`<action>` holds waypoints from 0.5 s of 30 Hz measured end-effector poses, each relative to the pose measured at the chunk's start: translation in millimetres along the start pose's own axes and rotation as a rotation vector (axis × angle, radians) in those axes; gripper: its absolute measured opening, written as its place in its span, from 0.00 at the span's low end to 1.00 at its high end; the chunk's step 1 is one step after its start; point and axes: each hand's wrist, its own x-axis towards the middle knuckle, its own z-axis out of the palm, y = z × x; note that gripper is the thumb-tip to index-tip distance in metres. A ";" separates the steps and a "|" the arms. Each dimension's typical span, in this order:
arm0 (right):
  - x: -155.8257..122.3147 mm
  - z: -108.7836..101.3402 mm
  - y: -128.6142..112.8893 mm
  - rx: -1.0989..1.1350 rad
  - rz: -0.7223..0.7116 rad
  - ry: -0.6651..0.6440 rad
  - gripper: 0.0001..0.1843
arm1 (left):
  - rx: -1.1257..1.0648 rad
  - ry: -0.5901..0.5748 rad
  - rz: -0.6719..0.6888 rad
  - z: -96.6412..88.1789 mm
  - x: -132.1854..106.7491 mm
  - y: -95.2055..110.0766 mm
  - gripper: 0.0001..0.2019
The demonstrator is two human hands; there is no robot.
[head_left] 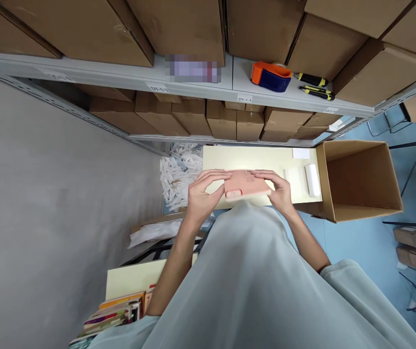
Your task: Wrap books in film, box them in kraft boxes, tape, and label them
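Fingers of left hand (204,193) and right hand (280,190) pinch opposite ends of a flat, rectangular pink book-like item (246,183), thumbs on near edge, held over cream tabletop (259,157), close to pale shirt (251,271). Rightward on the top: white roll (312,180), white card (301,153). Open cardboard box (360,179) against table's right end, smooth brown inner walls showing. Crumpled white paper (179,179) heaped left. Ahead, grey metal shelf (208,88) spans the view, packed with brown cartons (189,29); orange-and-blue tool (270,76) on its ledge.
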 end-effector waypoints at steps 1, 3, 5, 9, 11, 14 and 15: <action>-0.8 0.7 2.7 0.009 0.032 0.024 0.18 | -0.030 0.001 -0.076 -0.2 -2.4 -0.9 0.09; -1.5 1.1 7.9 0.025 0.101 0.056 0.27 | -0.106 -0.001 -0.213 -0.2 -6.1 -2.9 0.18; -1.1 0.1 10.9 0.030 0.153 0.041 0.28 | -0.152 -0.037 -0.278 -0.9 -7.8 -4.2 0.20; 0.2 -4.2 8.0 0.022 0.237 -0.007 0.28 | -0.157 -0.126 -0.315 -5.8 -8.0 -3.7 0.19; 0.7 -5.1 5.0 0.048 0.291 -0.031 0.30 | -0.214 -0.141 -0.345 -6.9 -8.2 -3.5 0.20; 2.6 -2.8 2.8 0.094 0.393 -0.081 0.32 | -0.279 -0.143 -0.443 -3.2 -7.4 -5.0 0.25; 3.6 -1.3 2.9 0.099 0.427 -0.090 0.33 | -0.288 -0.145 -0.484 -1.0 -6.6 -5.9 0.26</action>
